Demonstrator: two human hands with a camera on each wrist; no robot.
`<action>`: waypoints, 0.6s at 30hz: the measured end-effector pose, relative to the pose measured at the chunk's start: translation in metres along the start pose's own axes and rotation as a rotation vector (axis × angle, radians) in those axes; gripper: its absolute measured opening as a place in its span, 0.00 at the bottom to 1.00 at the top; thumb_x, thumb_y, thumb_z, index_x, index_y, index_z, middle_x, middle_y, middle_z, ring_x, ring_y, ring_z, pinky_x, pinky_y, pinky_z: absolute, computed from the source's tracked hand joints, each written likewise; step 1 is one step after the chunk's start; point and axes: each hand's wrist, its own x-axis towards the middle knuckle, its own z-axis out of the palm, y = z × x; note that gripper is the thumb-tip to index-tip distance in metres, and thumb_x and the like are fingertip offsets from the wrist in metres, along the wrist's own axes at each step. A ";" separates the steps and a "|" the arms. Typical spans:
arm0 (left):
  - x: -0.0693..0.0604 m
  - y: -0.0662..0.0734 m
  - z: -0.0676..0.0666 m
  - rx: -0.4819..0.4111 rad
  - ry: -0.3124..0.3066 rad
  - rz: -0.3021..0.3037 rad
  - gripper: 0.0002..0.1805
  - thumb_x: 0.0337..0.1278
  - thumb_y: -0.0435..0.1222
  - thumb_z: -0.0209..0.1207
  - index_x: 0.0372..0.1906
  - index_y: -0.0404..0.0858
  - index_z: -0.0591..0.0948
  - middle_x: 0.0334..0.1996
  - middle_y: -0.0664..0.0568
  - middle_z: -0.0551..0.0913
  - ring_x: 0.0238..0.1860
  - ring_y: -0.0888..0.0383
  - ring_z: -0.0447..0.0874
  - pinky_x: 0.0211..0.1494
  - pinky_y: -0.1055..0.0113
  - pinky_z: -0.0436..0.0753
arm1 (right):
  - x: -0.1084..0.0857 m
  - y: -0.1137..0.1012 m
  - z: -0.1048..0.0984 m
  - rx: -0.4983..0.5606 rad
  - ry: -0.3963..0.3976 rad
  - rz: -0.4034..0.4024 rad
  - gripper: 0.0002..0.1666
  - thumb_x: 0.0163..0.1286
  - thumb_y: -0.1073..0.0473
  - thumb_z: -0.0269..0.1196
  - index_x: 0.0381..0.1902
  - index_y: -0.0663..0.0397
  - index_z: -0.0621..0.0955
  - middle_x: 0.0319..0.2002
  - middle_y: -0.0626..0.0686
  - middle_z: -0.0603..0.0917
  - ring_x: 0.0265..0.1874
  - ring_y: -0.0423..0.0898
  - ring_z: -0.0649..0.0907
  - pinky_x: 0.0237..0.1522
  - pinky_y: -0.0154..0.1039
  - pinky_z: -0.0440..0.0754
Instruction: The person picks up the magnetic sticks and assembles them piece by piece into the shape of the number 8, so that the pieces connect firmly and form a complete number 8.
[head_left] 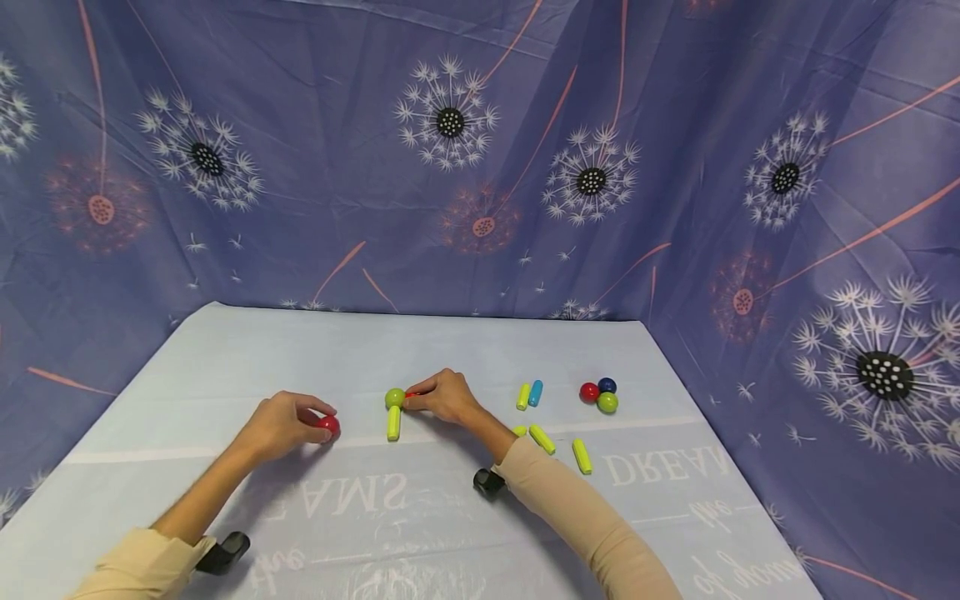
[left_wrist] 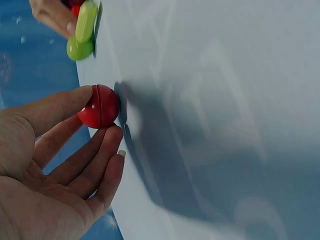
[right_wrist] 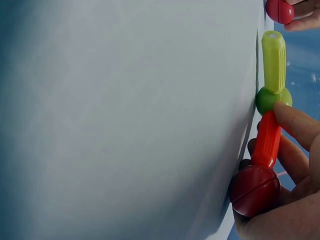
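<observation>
My left hand (head_left: 281, 427) pinches a red ball (head_left: 328, 427) between thumb and fingers on the table's left part; the left wrist view shows the ball (left_wrist: 100, 106) with a seam round it. My right hand (head_left: 448, 396) grips a red stick (right_wrist: 267, 140), which has a dark red ball (right_wrist: 255, 190) at its near end. The stick's other end touches a green ball (head_left: 395, 398). From that green ball a yellow-green stick (head_left: 393, 423) extends toward the front of the table.
Right of my right hand lie a yellow-green stick (head_left: 522, 396) and a blue stick (head_left: 536, 392). Nearer are more yellow-green sticks (head_left: 582, 457), one partly behind my forearm. Red (head_left: 589, 392), dark blue (head_left: 607, 385) and green (head_left: 607, 402) balls cluster at the right. A patterned curtain (head_left: 337, 167) hangs behind.
</observation>
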 end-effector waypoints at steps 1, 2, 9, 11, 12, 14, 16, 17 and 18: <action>0.000 0.004 0.003 -0.004 -0.005 0.006 0.20 0.47 0.36 0.75 0.48 0.36 0.88 0.35 0.47 0.90 0.37 0.53 0.86 0.37 0.62 0.79 | 0.000 0.000 0.000 -0.001 -0.001 -0.001 0.12 0.58 0.47 0.76 0.39 0.40 0.93 0.38 0.44 0.92 0.45 0.41 0.87 0.41 0.32 0.79; -0.001 0.007 0.005 -0.009 -0.010 0.006 0.20 0.47 0.36 0.75 0.48 0.37 0.88 0.35 0.47 0.90 0.37 0.54 0.85 0.37 0.62 0.79 | 0.000 0.000 0.000 -0.003 -0.001 -0.003 0.12 0.58 0.47 0.76 0.39 0.40 0.92 0.38 0.44 0.92 0.45 0.41 0.87 0.41 0.32 0.79; -0.004 0.032 0.024 -0.055 -0.058 0.044 0.17 0.48 0.34 0.75 0.47 0.38 0.88 0.36 0.50 0.89 0.38 0.56 0.84 0.38 0.62 0.81 | 0.000 0.000 -0.001 -0.007 0.001 -0.012 0.13 0.57 0.47 0.76 0.40 0.41 0.93 0.38 0.44 0.92 0.45 0.40 0.87 0.42 0.32 0.79; -0.005 0.037 0.029 -0.083 -0.073 0.059 0.17 0.48 0.33 0.75 0.46 0.38 0.88 0.35 0.51 0.89 0.38 0.56 0.85 0.39 0.62 0.82 | 0.000 0.000 0.000 -0.015 0.002 -0.011 0.13 0.58 0.47 0.76 0.40 0.41 0.93 0.38 0.43 0.92 0.45 0.40 0.87 0.42 0.32 0.79; -0.006 0.039 0.032 -0.096 -0.081 0.067 0.17 0.48 0.33 0.75 0.46 0.38 0.88 0.35 0.51 0.89 0.37 0.57 0.85 0.39 0.62 0.82 | 0.000 0.000 0.000 -0.020 0.002 -0.011 0.13 0.58 0.47 0.76 0.40 0.40 0.93 0.38 0.43 0.92 0.45 0.40 0.87 0.43 0.32 0.79; -0.007 0.043 0.037 -0.120 -0.092 0.088 0.16 0.48 0.32 0.75 0.45 0.38 0.88 0.35 0.51 0.89 0.37 0.57 0.85 0.39 0.63 0.82 | 0.001 0.000 0.000 -0.025 0.003 -0.012 0.13 0.58 0.46 0.76 0.40 0.40 0.93 0.38 0.43 0.92 0.46 0.41 0.87 0.43 0.33 0.79; -0.008 0.046 0.042 -0.140 -0.097 0.111 0.16 0.47 0.32 0.75 0.44 0.39 0.88 0.34 0.51 0.89 0.37 0.57 0.85 0.39 0.64 0.82 | 0.001 0.000 0.000 -0.028 0.003 -0.012 0.12 0.58 0.46 0.76 0.40 0.40 0.93 0.38 0.43 0.92 0.46 0.41 0.87 0.43 0.33 0.79; -0.008 0.047 0.044 -0.147 -0.098 0.123 0.15 0.47 0.32 0.75 0.44 0.39 0.88 0.34 0.51 0.89 0.37 0.58 0.85 0.39 0.64 0.81 | 0.001 0.000 0.000 -0.026 0.004 -0.008 0.12 0.58 0.47 0.76 0.40 0.40 0.93 0.39 0.44 0.92 0.46 0.41 0.87 0.43 0.33 0.79; -0.008 0.047 0.047 -0.151 -0.099 0.132 0.15 0.47 0.32 0.75 0.44 0.39 0.88 0.34 0.51 0.89 0.36 0.58 0.85 0.38 0.65 0.81 | 0.001 0.000 0.000 -0.021 0.005 -0.005 0.12 0.58 0.47 0.76 0.39 0.40 0.93 0.39 0.44 0.92 0.45 0.42 0.87 0.42 0.33 0.79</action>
